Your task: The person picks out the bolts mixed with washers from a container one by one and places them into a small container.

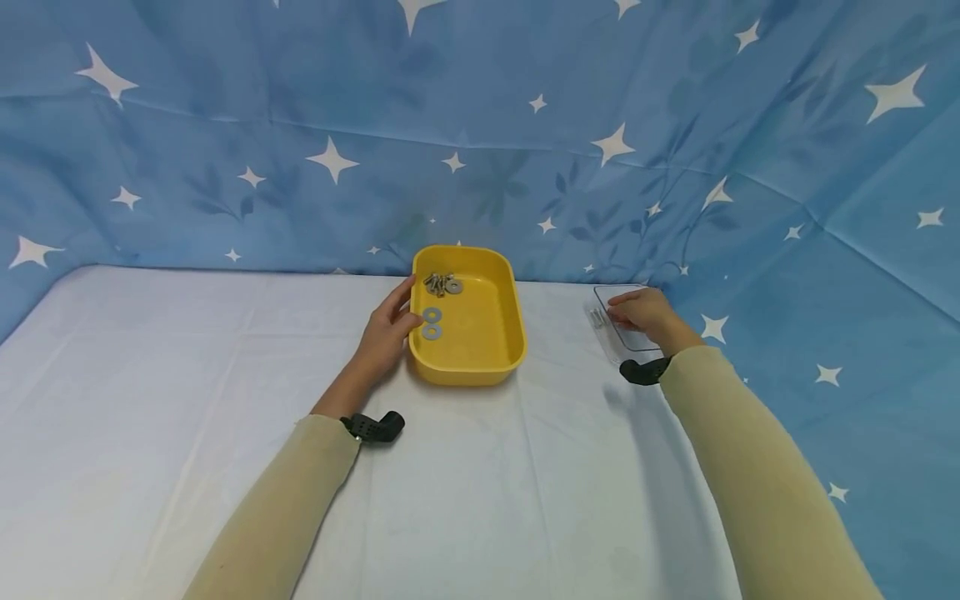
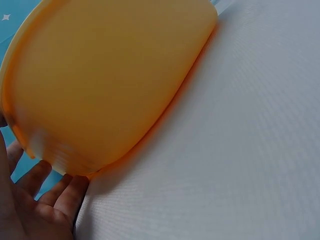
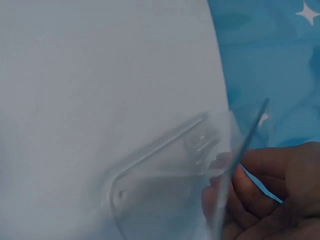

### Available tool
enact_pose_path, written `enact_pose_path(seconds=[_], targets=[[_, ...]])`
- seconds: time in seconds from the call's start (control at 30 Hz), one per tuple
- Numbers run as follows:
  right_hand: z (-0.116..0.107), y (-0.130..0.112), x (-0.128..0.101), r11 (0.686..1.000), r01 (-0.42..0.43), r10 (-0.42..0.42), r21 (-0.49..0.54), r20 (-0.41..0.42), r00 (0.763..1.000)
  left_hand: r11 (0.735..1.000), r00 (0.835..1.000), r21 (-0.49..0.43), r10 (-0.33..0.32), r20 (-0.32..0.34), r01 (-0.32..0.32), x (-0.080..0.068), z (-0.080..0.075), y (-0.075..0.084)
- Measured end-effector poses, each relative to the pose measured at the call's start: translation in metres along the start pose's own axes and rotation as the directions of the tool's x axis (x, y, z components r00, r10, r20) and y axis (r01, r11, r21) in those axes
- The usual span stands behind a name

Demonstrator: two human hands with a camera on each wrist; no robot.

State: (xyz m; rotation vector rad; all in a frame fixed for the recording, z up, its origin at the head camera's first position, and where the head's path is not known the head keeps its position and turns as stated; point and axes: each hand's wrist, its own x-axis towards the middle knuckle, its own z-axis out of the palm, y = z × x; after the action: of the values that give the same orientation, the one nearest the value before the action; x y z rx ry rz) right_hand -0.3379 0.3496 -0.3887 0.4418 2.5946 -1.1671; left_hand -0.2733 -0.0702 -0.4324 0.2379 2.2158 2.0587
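Note:
My left hand [image 1: 384, 337] grips the left side of a yellow tray [image 1: 480, 368], thumb at the rim. In the left wrist view its fingers [image 2: 70, 195] press against the tray's outer wall. Inside the tray lie several small metal bolts [image 1: 435, 283] and a few flat grey washers [image 1: 432, 332] along its left side. My right hand [image 1: 647, 313] reaches into a clear plastic box [image 1: 643, 348]. Small shiny metal pieces [image 1: 597, 317] lie by its left end. Seen through the clear wall, the right fingers [image 3: 245, 190] are bent; whether they pinch anything is hidden.
A white cloth [image 1: 225, 375] covers the table. Behind and to the right hangs a blue curtain [image 1: 480, 192] with white stars, close to the tray's back and beside the clear box. A black wrist camera [image 1: 378, 427] sits on the left wrist, another camera [image 1: 643, 372] on the right.

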Motion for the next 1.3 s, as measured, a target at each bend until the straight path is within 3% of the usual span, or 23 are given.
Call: enact_pose_path(seconds=[0.2,0.4,0.63,0.9,1.13,1.3], targets=[[-0.004,-0.027,-0.015,0.994,0.104,-0.105,0.032,0.030,0.994,1.000,1.000,0.020,-0.001,-0.005,0.001,0.002,0.001,-0.001],[0.003,-0.061,-0.028,0.986,0.140,-0.149,0.094,0.105,0.983,1.000,1.000,0.006,-0.005,-0.008,0.005,0.000,0.001,0.000],[0.023,-0.092,-0.032,0.977,0.130,-0.154,0.171,0.131,0.979,1.000,1.000,-0.004,0.017,0.001,-0.017,-0.001,-0.001,0.000],[0.052,-0.117,-0.033,0.955,0.112,-0.179,0.274,0.233,0.956,1.000,1.000,-0.004,0.006,0.002,-0.006,-0.001,-0.001,-0.001],[0.077,-0.130,-0.028,0.932,0.083,-0.191,0.353,0.283,0.940,0.999,0.999,0.001,0.033,-0.024,-0.033,0.017,-0.001,-0.032],[0.096,-0.141,-0.026,0.921,0.069,-0.202,0.384,0.318,0.926,0.998,0.998,0.009,0.056,-0.033,-0.056,0.017,-0.001,-0.032]])
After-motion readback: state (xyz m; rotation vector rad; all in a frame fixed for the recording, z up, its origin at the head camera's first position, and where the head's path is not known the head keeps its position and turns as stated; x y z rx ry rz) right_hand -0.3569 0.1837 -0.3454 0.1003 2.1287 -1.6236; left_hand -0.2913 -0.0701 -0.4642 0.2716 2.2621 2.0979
